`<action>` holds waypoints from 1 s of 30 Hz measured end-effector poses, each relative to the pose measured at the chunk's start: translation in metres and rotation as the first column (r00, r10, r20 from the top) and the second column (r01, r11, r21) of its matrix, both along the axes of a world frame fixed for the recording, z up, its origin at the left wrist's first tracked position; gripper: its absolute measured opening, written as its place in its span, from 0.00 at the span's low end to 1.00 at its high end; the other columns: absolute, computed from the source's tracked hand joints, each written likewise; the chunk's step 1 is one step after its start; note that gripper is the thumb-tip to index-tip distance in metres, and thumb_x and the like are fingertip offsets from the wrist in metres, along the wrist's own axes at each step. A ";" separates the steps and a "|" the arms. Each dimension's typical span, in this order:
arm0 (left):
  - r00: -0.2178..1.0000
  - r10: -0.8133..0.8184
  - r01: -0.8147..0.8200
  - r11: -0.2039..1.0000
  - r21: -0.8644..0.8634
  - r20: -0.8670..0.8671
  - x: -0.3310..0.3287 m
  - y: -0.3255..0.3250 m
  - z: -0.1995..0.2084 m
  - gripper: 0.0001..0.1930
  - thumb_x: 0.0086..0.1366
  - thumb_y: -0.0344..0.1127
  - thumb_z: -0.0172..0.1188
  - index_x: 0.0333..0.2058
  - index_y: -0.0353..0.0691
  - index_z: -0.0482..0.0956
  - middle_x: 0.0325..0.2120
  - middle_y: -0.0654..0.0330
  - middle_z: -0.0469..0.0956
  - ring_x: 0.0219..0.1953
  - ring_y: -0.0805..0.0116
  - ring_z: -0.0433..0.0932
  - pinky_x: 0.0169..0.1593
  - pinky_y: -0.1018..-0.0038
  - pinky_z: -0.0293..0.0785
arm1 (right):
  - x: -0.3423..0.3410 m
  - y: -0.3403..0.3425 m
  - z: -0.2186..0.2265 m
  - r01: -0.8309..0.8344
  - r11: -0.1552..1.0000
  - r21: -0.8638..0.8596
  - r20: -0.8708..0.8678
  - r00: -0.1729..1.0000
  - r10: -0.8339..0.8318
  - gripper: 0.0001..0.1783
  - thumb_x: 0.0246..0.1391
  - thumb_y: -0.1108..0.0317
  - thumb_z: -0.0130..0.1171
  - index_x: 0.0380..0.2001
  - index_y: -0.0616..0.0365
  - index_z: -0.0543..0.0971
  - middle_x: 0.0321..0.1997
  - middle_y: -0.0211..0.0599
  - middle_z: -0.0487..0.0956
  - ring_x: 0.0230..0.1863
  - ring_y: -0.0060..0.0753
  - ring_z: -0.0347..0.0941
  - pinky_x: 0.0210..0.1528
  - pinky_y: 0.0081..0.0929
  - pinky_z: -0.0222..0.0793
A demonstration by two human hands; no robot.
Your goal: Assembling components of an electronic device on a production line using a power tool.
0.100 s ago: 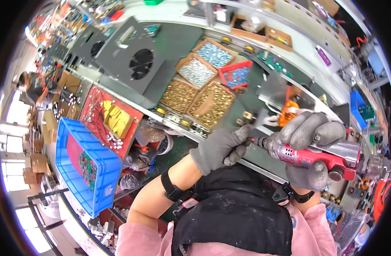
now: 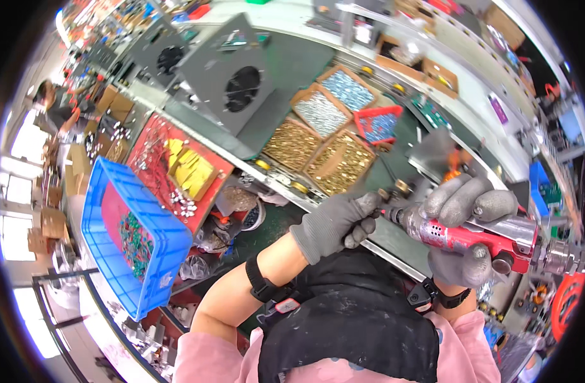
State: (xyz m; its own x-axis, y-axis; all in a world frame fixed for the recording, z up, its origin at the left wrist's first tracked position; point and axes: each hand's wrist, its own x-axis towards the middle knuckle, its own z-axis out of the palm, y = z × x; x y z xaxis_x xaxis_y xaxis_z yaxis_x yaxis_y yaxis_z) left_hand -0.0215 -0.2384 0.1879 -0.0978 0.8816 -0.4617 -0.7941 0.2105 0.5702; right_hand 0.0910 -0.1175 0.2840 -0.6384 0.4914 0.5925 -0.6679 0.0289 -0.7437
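My right hand (image 2: 471, 201), in a worn grey glove, grips a red and silver power screwdriver (image 2: 455, 237) lying nearly level, its nose pointing left. At that nose my left hand (image 2: 337, 223), also gloved in grey, is closed with thumb and fingers pinched together beside the bit. Whatever sits between those fingertips is too small to make out. Beyond the left hand are gold-coloured small fasteners (image 2: 337, 165) in a cardboard box. More gold pieces (image 2: 292, 143) and silver ones (image 2: 320, 113) fill neighbouring boxes. A red tray (image 2: 378, 111) holds bluish fasteners.
Grey metal panels with a round black fan (image 2: 243, 88) stand at the back left. A blue crate (image 2: 168, 281) with small green parts is at left, beside a red board (image 2: 152, 137) bearing yellow pieces (image 2: 193, 172). Another person (image 2: 56, 105) is at the far left.
The view has turned slightly, so the bench and boxes appear shifted to the right. Both hands keep nearly the same pose, with the screwdriver's nose still at the left fingertips.
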 end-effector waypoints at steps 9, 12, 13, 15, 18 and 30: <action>0.953 0.296 -0.297 0.955 -0.001 0.061 -0.106 -0.114 0.006 0.17 0.63 0.47 0.55 0.37 0.36 0.70 0.22 0.62 0.73 0.14 0.81 0.67 0.17 0.85 0.64 | -0.133 -0.063 -0.006 -0.409 0.862 0.299 -0.129 0.878 0.462 0.29 0.47 0.52 0.65 0.45 0.59 0.68 0.35 0.50 0.75 0.35 0.49 0.74 0.37 0.42 0.75; 0.940 0.323 -0.326 0.945 0.014 0.111 -0.127 -0.140 0.004 0.14 0.65 0.44 0.53 0.35 0.38 0.71 0.19 0.62 0.73 0.12 0.80 0.65 0.14 0.85 0.60 | -0.162 -0.100 0.001 -0.394 0.880 0.266 -0.141 0.887 0.440 0.32 0.48 0.49 0.63 0.48 0.61 0.67 0.37 0.54 0.74 0.34 0.51 0.74 0.38 0.43 0.75; 0.931 0.341 -0.344 0.939 -0.002 0.132 -0.133 -0.148 0.007 0.12 0.66 0.42 0.52 0.32 0.39 0.71 0.16 0.63 0.71 0.10 0.79 0.64 0.12 0.84 0.61 | -0.172 -0.106 0.001 -0.409 0.872 0.269 -0.138 0.880 0.455 0.32 0.48 0.49 0.63 0.48 0.61 0.67 0.37 0.54 0.74 0.34 0.51 0.74 0.38 0.43 0.75; 0.919 0.376 -0.375 0.926 -0.035 0.116 -0.141 -0.162 0.015 0.13 0.66 0.43 0.52 0.32 0.38 0.71 0.15 0.63 0.70 0.09 0.79 0.63 0.11 0.84 0.59 | -0.191 -0.112 0.002 -0.510 0.800 0.315 -0.120 0.815 0.567 0.32 0.49 0.50 0.62 0.48 0.62 0.66 0.36 0.55 0.74 0.34 0.52 0.74 0.35 0.44 0.74; 0.928 0.370 -0.367 0.929 0.053 -0.042 -0.148 -0.181 0.002 0.24 0.65 0.56 0.47 0.27 0.37 0.71 0.11 0.65 0.66 0.08 0.79 0.60 0.11 0.81 0.56 | -0.208 -0.138 0.003 -0.561 0.802 0.208 -0.123 0.798 0.590 0.27 0.49 0.53 0.63 0.44 0.59 0.66 0.34 0.47 0.72 0.36 0.46 0.72 0.31 0.40 0.74; 0.695 0.264 -0.536 0.810 -0.238 -0.668 -0.244 -0.373 0.029 0.22 0.61 0.52 0.53 0.42 0.39 0.76 0.24 0.60 0.78 0.22 0.75 0.74 0.26 0.78 0.72 | -0.238 -0.071 0.014 -0.544 0.836 -0.075 0.039 0.836 0.547 0.11 0.51 0.63 0.51 0.30 0.57 0.64 0.27 0.29 0.56 0.32 0.27 0.54 0.34 0.23 0.58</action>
